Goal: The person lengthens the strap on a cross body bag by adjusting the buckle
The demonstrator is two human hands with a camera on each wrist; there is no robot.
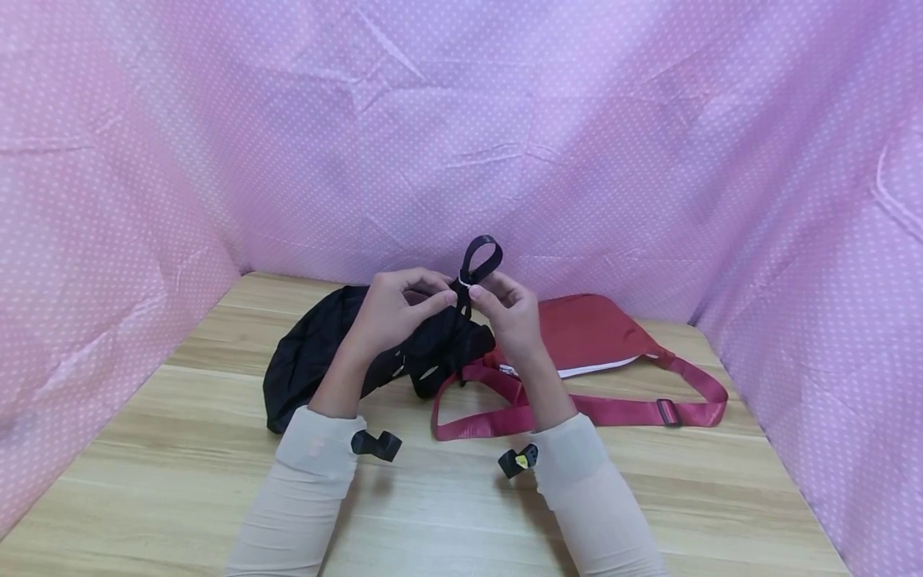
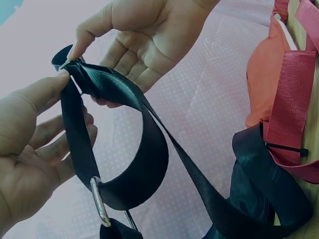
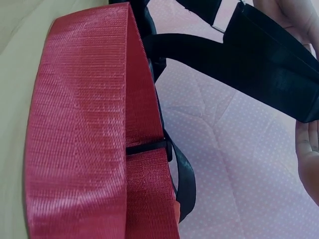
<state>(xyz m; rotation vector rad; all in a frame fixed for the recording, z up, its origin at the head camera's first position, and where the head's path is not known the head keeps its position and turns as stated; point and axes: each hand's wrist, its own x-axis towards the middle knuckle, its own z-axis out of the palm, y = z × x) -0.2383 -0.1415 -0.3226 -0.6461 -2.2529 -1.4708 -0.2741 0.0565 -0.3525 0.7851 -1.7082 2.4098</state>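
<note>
A black webbing strap (image 2: 155,159) is raised above the table, its upper end looped in the head view. My left hand (image 1: 400,308) and right hand (image 1: 513,316) pinch it from either side at a small metal slider buckle (image 1: 465,282). Both thumbs meet close to that buckle in the left wrist view, where a metal ring (image 2: 98,201) hangs lower on the same strap. Below and to the left lies the black bag (image 1: 306,365), slumped on the table. The right wrist view shows the black strap (image 3: 269,69) running to fingers that are partly out of frame.
A red bag (image 1: 591,332) with a white zipper lies right of the black bag. Its red strap (image 1: 627,410), with a black slider (image 1: 668,413), curves across the wooden table (image 1: 433,513). Pink dotted cloth (image 1: 461,120) hangs behind and at both sides.
</note>
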